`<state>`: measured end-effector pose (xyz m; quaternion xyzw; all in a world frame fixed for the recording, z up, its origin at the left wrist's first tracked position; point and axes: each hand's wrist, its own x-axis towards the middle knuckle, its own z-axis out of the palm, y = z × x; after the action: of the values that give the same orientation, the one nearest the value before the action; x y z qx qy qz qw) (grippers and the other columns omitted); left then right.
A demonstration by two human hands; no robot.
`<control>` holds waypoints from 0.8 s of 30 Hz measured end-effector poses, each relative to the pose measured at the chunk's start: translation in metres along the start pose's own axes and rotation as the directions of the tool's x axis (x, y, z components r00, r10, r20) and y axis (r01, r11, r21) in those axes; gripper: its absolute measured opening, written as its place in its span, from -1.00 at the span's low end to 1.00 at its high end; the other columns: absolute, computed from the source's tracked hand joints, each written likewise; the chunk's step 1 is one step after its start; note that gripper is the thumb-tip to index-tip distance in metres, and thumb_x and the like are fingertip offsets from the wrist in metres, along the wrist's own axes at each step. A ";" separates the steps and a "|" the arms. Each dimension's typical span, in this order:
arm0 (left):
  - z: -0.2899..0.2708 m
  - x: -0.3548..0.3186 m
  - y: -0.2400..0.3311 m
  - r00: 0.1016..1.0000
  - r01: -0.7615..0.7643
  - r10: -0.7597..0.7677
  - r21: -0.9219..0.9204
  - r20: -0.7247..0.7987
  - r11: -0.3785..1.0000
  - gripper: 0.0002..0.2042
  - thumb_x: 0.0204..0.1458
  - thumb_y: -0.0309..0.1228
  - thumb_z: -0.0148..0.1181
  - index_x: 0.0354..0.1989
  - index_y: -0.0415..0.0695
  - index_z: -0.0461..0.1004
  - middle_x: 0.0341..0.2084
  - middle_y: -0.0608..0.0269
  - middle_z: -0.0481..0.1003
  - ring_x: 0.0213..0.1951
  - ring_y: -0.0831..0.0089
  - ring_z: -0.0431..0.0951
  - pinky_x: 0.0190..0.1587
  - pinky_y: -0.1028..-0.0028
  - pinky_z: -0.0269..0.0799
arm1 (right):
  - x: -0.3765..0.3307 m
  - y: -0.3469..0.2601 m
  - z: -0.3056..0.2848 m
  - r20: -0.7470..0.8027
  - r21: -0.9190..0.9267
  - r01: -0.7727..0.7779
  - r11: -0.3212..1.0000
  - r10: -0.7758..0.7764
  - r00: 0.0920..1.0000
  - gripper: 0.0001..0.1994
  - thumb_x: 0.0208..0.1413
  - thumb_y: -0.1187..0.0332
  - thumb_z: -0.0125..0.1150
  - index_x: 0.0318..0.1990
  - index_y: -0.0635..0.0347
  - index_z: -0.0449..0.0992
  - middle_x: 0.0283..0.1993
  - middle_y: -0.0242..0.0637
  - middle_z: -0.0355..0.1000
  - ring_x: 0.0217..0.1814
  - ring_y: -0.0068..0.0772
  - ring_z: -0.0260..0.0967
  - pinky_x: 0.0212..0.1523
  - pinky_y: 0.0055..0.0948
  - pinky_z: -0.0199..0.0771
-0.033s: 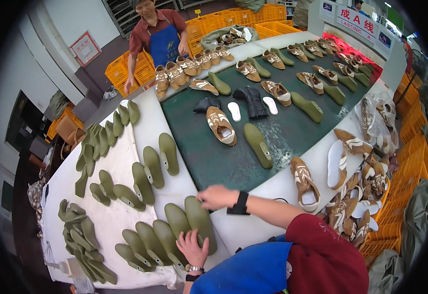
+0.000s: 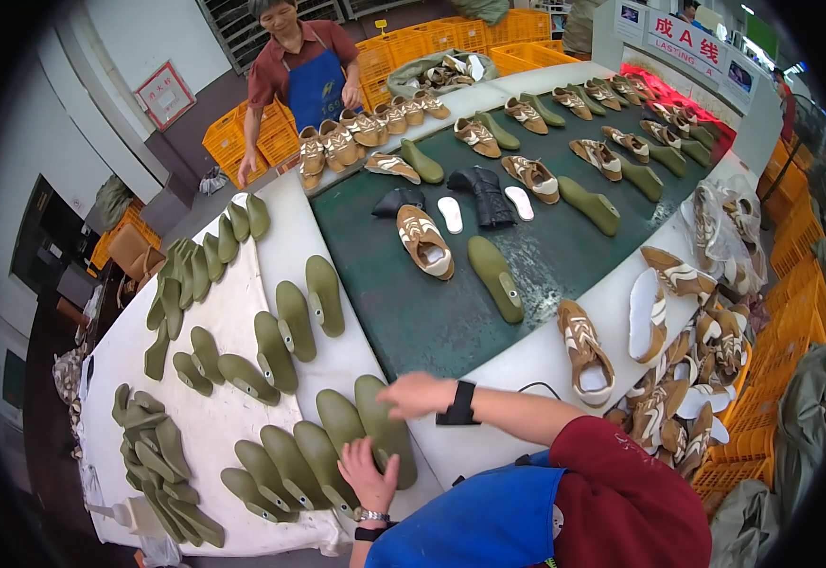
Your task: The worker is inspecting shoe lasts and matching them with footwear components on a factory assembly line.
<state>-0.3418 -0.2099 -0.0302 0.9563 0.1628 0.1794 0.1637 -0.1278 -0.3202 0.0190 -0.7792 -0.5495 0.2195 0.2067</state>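
Left hand [image 2: 368, 475] on green shoe lasts [image 2: 337, 445], right hand [image 2: 413, 394] open just above

One head-worn fisheye looks steeply down, close over the worktable [image 2: 356, 364]

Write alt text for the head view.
A person's right hand and left hand rest on a row of olive-green shoe lasts at a white table. Beyond, a dark green conveyor belt carries tan-and-white shoes and more lasts, with another person in a blue apron standing opposite.
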 end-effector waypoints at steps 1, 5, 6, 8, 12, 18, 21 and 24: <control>-0.003 0.000 -0.006 0.997 -0.010 -0.001 -0.138 -0.082 0.990 -0.42 -0.15 -0.25 0.27 0.07 -0.18 0.26 0.02 -0.05 0.28 0.16 -0.09 0.13 0.21 -0.01 -0.03 | -0.010 -0.015 0.016 -0.028 0.005 0.106 0.994 -0.106 0.994 -0.54 -0.01 0.11 0.15 0.07 0.03 0.37 -0.32 -0.01 0.49 -0.27 0.03 0.45 -0.26 -0.08 0.44; 0.000 -0.005 -0.029 0.935 0.289 -0.353 -0.506 -0.032 0.813 -0.42 -0.12 -0.48 0.20 0.13 -0.26 0.16 0.11 -0.14 0.18 0.16 -0.03 0.16 0.24 0.21 0.02 | -0.030 -0.051 0.069 0.008 0.138 0.078 0.987 -0.080 0.997 -0.34 0.06 0.01 0.09 0.27 -0.01 0.05 -0.41 -0.01 0.47 -0.35 0.05 0.45 -0.37 -0.09 0.42; 0.010 -0.006 -0.040 0.934 0.290 -0.355 -0.506 -0.034 0.812 -0.42 -0.12 -0.48 0.20 0.13 -0.26 0.16 0.11 -0.14 0.18 0.16 -0.03 0.16 0.24 0.21 0.02 | -0.031 -0.055 0.079 0.009 0.136 0.080 0.987 -0.083 0.997 -0.34 0.06 0.01 0.09 0.27 -0.01 0.05 -0.41 -0.01 0.47 -0.35 0.05 0.45 -0.37 -0.09 0.42; 0.024 -0.012 -0.057 0.936 0.308 -0.350 -0.421 -0.026 0.853 -0.40 -0.15 -0.57 0.17 0.16 -0.22 0.14 0.09 -0.09 0.22 0.10 0.08 0.26 0.18 0.30 0.15 | -0.035 -0.064 0.095 0.039 0.199 -0.019 0.980 0.011 0.999 -0.32 0.07 -0.01 0.08 0.29 -0.01 -0.01 -0.43 -0.04 0.47 -0.39 0.04 0.44 -0.38 -0.09 0.42; 0.016 0.012 -0.032 0.768 0.596 -0.569 -0.651 0.292 0.470 -0.33 -0.22 -0.67 0.12 0.19 -0.14 0.11 0.03 -0.02 0.29 -0.01 0.22 0.38 0.01 0.35 0.35 | -0.041 -0.064 0.103 -0.037 0.199 -0.102 0.975 0.112 0.993 -0.29 0.02 0.01 0.12 0.29 -0.01 0.00 -0.42 -0.03 0.48 -0.39 0.03 0.46 -0.37 -0.09 0.43; 0.043 -0.003 -0.006 0.881 0.459 -0.426 -0.584 0.205 0.669 -0.32 -0.25 -0.53 0.20 0.16 -0.22 0.12 0.04 -0.10 0.21 0.12 0.06 0.21 0.17 0.27 0.15 | -0.055 -0.044 0.093 -0.177 0.121 -0.261 0.958 0.279 0.944 -0.42 -0.08 0.24 0.06 0.18 -0.02 0.12 -0.40 0.02 0.48 -0.36 0.08 0.46 -0.33 -0.04 0.43; 0.052 -0.007 0.019 0.957 0.284 -0.278 -0.485 0.087 0.827 -0.36 -0.27 -0.49 0.19 0.10 -0.23 0.14 0.09 -0.17 0.09 0.17 -0.06 0.09 0.23 0.22 0.05 | -0.068 -0.024 0.084 -0.249 0.167 -0.260 0.951 0.296 0.922 -0.43 -0.07 0.23 0.03 0.18 -0.08 0.12 -0.41 0.04 0.47 -0.34 0.11 0.44 -0.28 -0.02 0.42; 0.055 -0.007 0.024 0.946 0.311 -0.309 -0.560 0.101 0.768 -0.37 -0.27 -0.48 0.18 0.10 -0.20 0.14 0.14 -0.20 0.03 0.22 -0.08 0.04 0.25 0.23 0.01 | -0.077 -0.004 0.066 -0.246 0.366 -0.287 0.885 0.390 0.888 -0.42 -0.07 0.22 0.07 0.19 -0.11 0.13 -0.40 -0.01 0.45 -0.35 0.06 0.44 -0.29 -0.11 0.41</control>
<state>-0.3200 -0.2482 -0.0716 0.8239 0.2570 0.1888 0.4686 -0.1913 -0.3867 -0.0239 -0.8448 -0.3205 0.2124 0.3721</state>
